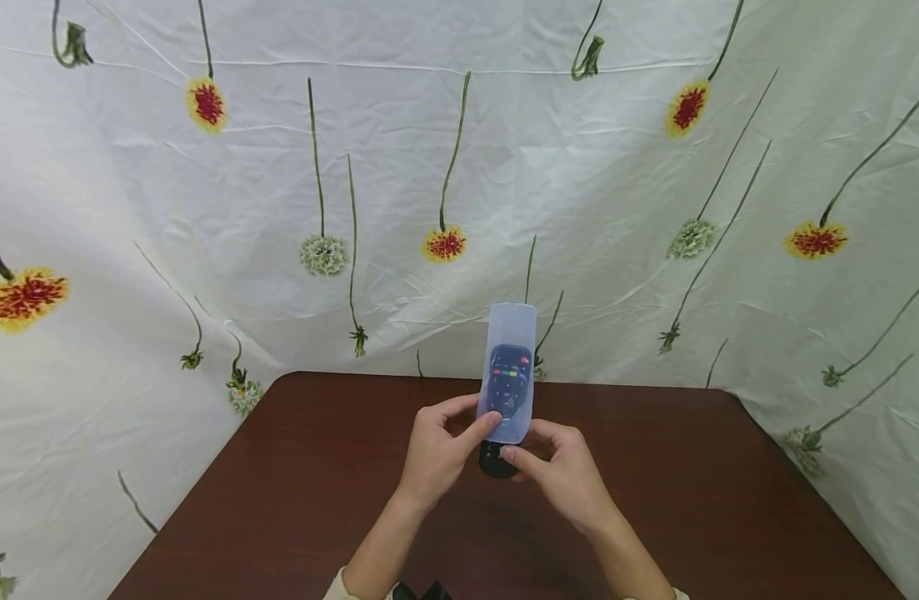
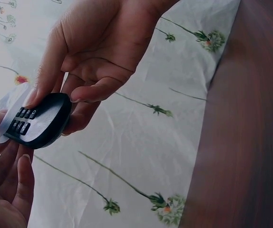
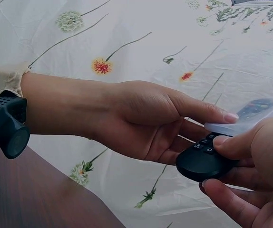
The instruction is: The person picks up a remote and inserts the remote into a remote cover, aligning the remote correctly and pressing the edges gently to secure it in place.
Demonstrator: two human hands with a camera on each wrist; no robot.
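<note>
A black remote control (image 1: 496, 463) with small buttons sits mostly inside a translucent sleeve (image 1: 513, 325), its rounded lower end sticking out at the bottom. My left hand (image 1: 438, 454) grips the sleeve near its lower left side, thumb lying on the front. At the right, my right hand (image 1: 567, 477) pinches the remote's exposed end, with the thumb over the buttons. The right wrist view shows the left thumb on the sleeve (image 3: 243, 124) and the right thumb on the remote (image 3: 203, 164). Both things are held up above the table.
A dark brown table (image 1: 339, 467) lies below the hands. White cloth (image 1: 519, 167) printed with flowers hangs behind and around it. A black device (image 3: 10, 123) is strapped at the left wrist, beside a cream sleeve cuff (image 3: 5, 78).
</note>
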